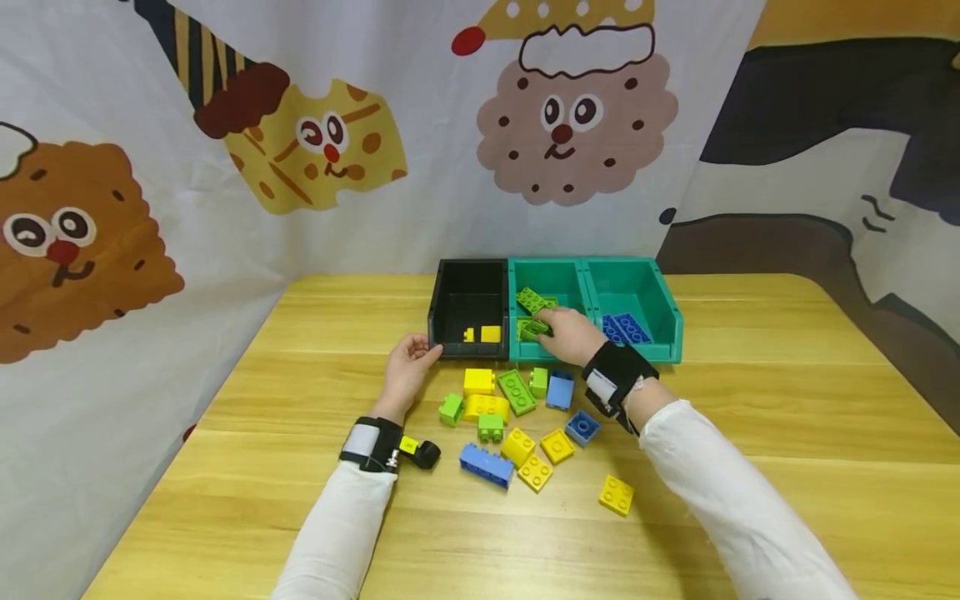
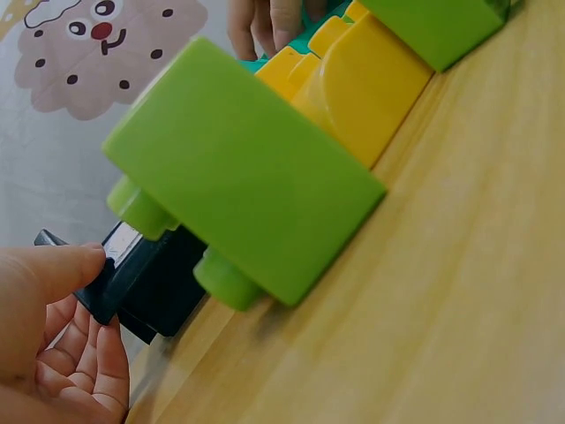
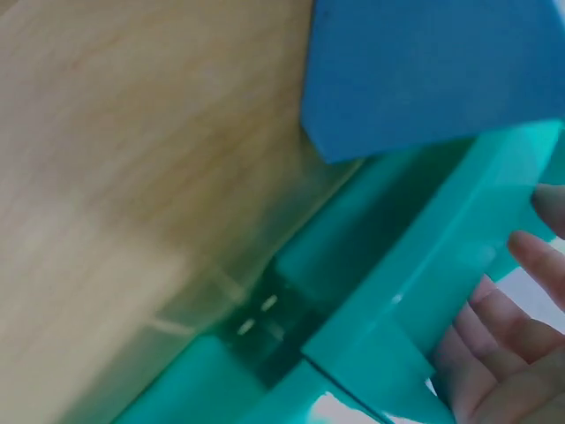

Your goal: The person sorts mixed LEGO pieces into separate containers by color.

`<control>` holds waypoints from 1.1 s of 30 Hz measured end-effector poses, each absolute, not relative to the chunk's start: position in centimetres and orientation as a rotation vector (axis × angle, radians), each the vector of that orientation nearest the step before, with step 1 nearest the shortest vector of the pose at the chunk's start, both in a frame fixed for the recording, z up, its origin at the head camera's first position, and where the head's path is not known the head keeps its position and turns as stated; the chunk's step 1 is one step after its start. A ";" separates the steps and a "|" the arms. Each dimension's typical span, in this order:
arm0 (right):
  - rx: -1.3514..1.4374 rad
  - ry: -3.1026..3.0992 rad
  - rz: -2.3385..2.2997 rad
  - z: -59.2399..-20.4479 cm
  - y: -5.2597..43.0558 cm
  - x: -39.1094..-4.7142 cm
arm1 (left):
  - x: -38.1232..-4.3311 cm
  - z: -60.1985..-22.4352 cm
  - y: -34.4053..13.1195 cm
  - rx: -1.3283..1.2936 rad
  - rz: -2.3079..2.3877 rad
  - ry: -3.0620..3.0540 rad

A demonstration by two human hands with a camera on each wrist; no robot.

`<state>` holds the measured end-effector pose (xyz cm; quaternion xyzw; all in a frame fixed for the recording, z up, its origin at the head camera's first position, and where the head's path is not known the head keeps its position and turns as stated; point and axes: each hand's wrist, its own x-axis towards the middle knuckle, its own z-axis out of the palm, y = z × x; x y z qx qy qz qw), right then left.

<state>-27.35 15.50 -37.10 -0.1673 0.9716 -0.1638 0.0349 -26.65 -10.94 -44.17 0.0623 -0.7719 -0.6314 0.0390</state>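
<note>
My left hand (image 1: 407,371) is at the near left corner of the black bin (image 1: 468,352). In the left wrist view, its thumb lies on the rim and its fingers curl below, pinching the edge. My right hand (image 1: 573,335) reaches over the front of the middle teal bin (image 1: 551,271). Its thumb and forefinger pinch the end of a green brick (image 1: 531,328) inside. Another green brick (image 1: 532,301) lies just behind. In the right wrist view, the fingertips are partly hidden by the teal wall (image 3: 424,265).
Yellow bricks (image 1: 491,334) lie in the black bin, blue bricks (image 1: 626,329) in the right teal bin (image 1: 667,312). Several loose yellow, green and blue bricks, including a long blue brick (image 1: 487,465), lie before the bins. A green brick (image 2: 238,168) stands close to the left wrist camera.
</note>
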 end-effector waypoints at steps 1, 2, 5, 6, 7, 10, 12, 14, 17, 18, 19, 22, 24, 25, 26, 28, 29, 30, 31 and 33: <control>-0.516 2.985 -0.514 -36.9 15.5 -27.2 | -26.7 -44.2 -11.0 0.190 -1.938 -2.367; -0.520 2.985 -0.524 -36.8 15.6 -26.9 | -26.7 -44.2 -11.0 0.188 -1.944 -2.365; -0.565 2.988 -0.573 -36.5 16.2 -25.8 | -26.7 -44.2 -11.0 0.179 -1.955 -2.360; -0.590 2.989 -0.590 -36.5 16.5 -25.3 | -26.7 -44.2 -10.9 0.178 -1.962 -2.357; -0.616 2.991 -0.609 -36.5 16.9 -24.8 | -26.7 -44.2 -10.9 0.178 -1.969 -2.352; -0.653 2.993 -0.673 -36.8 18.0 -23.2 | -26.7 -44.1 -10.8 0.176 -1.967 -2.351; -0.656 2.992 -0.717 -37.0 18.7 -22.4 | -26.6 -44.1 -10.9 0.176 -1.970 -2.345; -0.654 2.993 -0.754 -37.2 19.2 -21.8 | -26.6 -44.1 -11.0 0.180 -1.962 -2.342; -0.658 2.998 -0.803 -37.2 19.8 -20.9 | -26.6 -44.0 -10.9 0.185 -1.948 -2.352; -0.663 2.998 -0.813 -37.2 19.9 -20.6 | -26.6 -44.0 -10.9 0.183 -1.942 -2.357; -0.668 2.995 -0.827 -37.2 20.0 -20.2 | -26.6 -44.1 -11.0 0.181 -1.940 -2.360; -0.675 2.978 -0.860 -37.3 20.3 -19.1 | -26.6 -44.2 -11.0 0.165 -1.954 -2.351; -0.663 2.971 -0.869 -37.4 20.6 -18.4 | -26.6 -44.2 -10.9 0.156 -1.961 -2.344; -0.657 2.967 -0.874 -37.5 20.7 -18.1 | -26.6 -44.1 -10.9 0.154 -1.966 -2.340; -0.651 2.966 -0.872 -37.6 20.9 -17.7 | -26.6 -44.1 -10.9 0.153 -1.970 -2.337; -0.633 2.963 -0.865 -37.7 21.1 -17.2 | -26.6 -44.1 -10.9 0.151 -1.968 -2.340; -0.631 2.964 -0.860 -37.8 21.3 -17.0 | -26.6 -44.0 -10.9 0.152 -1.964 -2.342; -0.632 2.961 -0.858 -37.8 21.4 -16.8 | -26.6 -44.0 -10.9 0.154 -1.961 -2.345; -0.636 2.959 -0.857 -37.8 21.4 -16.6 | -26.6 -44.0 -11.0 0.153 -1.955 -2.348; -0.644 2.959 -0.857 -37.7 21.6 -16.3 | -26.7 -44.1 -11.0 0.155 -1.942 -2.357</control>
